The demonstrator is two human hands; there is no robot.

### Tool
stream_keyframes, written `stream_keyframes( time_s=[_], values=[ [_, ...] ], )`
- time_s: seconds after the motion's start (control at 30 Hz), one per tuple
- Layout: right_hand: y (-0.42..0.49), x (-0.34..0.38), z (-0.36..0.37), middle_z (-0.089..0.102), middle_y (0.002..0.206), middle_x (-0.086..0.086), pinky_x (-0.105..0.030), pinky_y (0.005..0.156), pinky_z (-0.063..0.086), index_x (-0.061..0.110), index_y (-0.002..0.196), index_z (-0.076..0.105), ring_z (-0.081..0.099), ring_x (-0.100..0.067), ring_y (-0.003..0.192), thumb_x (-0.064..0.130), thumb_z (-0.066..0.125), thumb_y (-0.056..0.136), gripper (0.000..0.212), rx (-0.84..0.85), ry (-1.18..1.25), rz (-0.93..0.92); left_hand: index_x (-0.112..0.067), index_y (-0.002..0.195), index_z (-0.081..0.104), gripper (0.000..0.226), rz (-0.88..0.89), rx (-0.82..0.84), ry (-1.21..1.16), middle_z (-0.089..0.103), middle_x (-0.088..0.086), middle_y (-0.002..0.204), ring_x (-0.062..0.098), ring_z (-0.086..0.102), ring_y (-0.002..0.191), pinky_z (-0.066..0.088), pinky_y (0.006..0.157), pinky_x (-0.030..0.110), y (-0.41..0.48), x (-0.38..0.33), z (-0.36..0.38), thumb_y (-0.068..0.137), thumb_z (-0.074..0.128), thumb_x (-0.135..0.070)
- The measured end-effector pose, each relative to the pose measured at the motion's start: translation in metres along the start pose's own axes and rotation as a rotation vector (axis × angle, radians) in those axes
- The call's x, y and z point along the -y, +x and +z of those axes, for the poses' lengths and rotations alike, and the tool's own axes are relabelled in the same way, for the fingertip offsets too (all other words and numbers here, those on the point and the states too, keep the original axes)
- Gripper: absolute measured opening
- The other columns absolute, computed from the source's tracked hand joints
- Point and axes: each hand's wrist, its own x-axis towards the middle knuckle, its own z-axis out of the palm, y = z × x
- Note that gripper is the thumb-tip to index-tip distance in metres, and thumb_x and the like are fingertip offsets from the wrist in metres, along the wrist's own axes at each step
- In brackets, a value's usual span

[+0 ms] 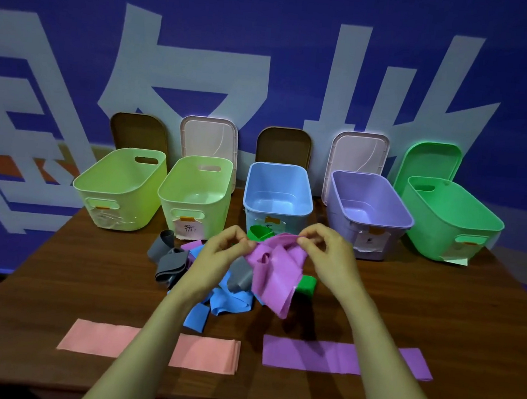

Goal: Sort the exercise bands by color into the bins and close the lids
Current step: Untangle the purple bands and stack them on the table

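Note:
Both hands hold a crumpled purple band (277, 275) above a pile of bands in the middle of the table. My left hand (224, 253) pinches its left top edge, and my right hand (328, 255) pinches its right top edge. Below it lie blue bands (228, 303), grey bands (168, 260) and green bands (306, 285). A pink band (207, 354) lies flat at the front left, a purple band (304, 353) flat at the front right. Five open bins stand behind: yellow-green (117, 184), pale green (196, 189), blue (277, 191), purple (369, 204), green (448, 218).
Lids lean against the blue wall behind the bins: brown (139, 132), pink (210, 138), brown (284, 146), pink (359, 152), green (432, 161). The wooden table (438, 315) has bare surface at both sides; its front edge is near the bottom of the view.

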Motion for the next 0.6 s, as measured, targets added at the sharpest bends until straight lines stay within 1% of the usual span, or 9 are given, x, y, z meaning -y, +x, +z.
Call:
stream_keyframes(
  time_s=[0.13,0.23,0.3,0.33,0.4,0.43,0.53,0.57,0.6],
  values=[
    [-0.001,0.005,0.007,0.053,0.087,0.003,-0.015,0.058,0.034,0.02,0.084,0.055,0.05,-0.008,0.073,0.017,0.054,0.092,0.008,-0.004,-0.061,0.029,-0.011,0.071,0.045,0.017,-0.026,-0.026,-0.002,0.045,-0.002,0.066,0.006,0.044,0.065,0.035,0.065,0.02,0.003,-0.001,0.007,0.079,0.054,-0.024],
    [-0.001,0.013,0.013,0.042,0.09,0.006,-0.012,0.058,0.03,0.018,0.088,0.049,0.044,-0.001,0.073,0.017,0.048,0.094,0.007,0.01,-0.111,0.001,-0.015,0.074,0.053,0.028,-0.065,0.056,0.097,0.052,-0.001,0.069,0.005,0.048,0.064,0.037,0.06,0.014,0.005,-0.005,0.014,0.079,0.068,-0.038],
    [-0.003,0.016,0.014,0.042,0.094,0.005,-0.012,0.061,0.033,0.018,0.09,0.048,0.045,-0.001,0.078,0.018,0.047,0.095,0.005,0.022,-0.11,-0.038,-0.014,0.075,0.059,0.03,-0.057,0.085,0.198,0.054,0.002,0.069,0.008,0.05,0.064,0.039,0.058,0.013,0.006,-0.006,0.012,0.076,0.072,-0.041],
    [-0.004,0.015,0.014,0.042,0.096,0.005,-0.014,0.064,0.039,0.018,0.091,0.048,0.048,-0.003,0.081,0.018,0.047,0.095,0.005,0.028,-0.11,-0.065,-0.014,0.074,0.06,0.026,-0.046,0.087,0.272,0.055,0.002,0.068,0.007,0.049,0.064,0.039,0.058,0.013,0.007,-0.007,0.011,0.077,0.072,-0.038],
    [-0.005,0.012,0.012,0.044,0.099,0.005,-0.025,0.072,0.051,0.018,0.093,0.048,0.054,-0.01,0.087,0.017,0.046,0.095,0.003,0.039,-0.093,-0.102,-0.017,0.073,0.061,0.018,0.003,0.059,0.428,0.053,-0.001,0.07,0.004,0.047,0.064,0.038,0.06,0.014,0.009,-0.007,0.009,0.079,0.072,-0.03],
    [-0.006,0.011,0.012,0.045,0.101,0.006,-0.029,0.075,0.053,0.019,0.097,0.049,0.055,-0.01,0.088,0.014,0.047,0.094,0.006,0.055,-0.071,-0.121,-0.02,0.072,0.06,0.016,0.04,0.034,0.471,0.052,-0.002,0.073,0.005,0.046,0.066,0.038,0.062,0.015,0.01,-0.006,0.008,0.079,0.072,-0.028],
    [-0.009,0.008,0.011,0.044,0.111,0.009,-0.025,0.078,0.048,0.033,0.124,0.046,0.052,-0.003,0.087,0.005,0.048,0.088,0.046,0.164,-0.121,-0.242,-0.029,0.071,0.054,0.02,0.131,-0.001,0.508,0.049,-0.003,0.082,0.007,0.047,0.076,0.038,0.069,0.015,0.014,-0.006,0.008,0.079,0.072,-0.024],
    [-0.01,0.006,0.012,0.044,0.113,0.009,-0.026,0.08,0.047,0.036,0.128,0.046,0.053,-0.006,0.091,0.007,0.05,0.088,0.049,0.186,-0.168,-0.28,-0.028,0.072,0.054,0.02,0.152,0.0,0.52,0.05,-0.003,0.083,0.008,0.048,0.077,0.039,0.07,0.017,0.015,-0.006,0.008,0.08,0.072,-0.023],
    [-0.01,0.005,0.013,0.045,0.114,0.007,-0.028,0.083,0.047,0.034,0.126,0.05,0.053,-0.009,0.096,0.012,0.052,0.089,0.043,0.176,-0.198,-0.308,-0.025,0.074,0.055,0.018,0.167,-0.003,0.533,0.052,-0.002,0.083,0.01,0.048,0.077,0.04,0.07,0.02,0.016,-0.006,0.009,0.08,0.071,-0.023]
  ],
)
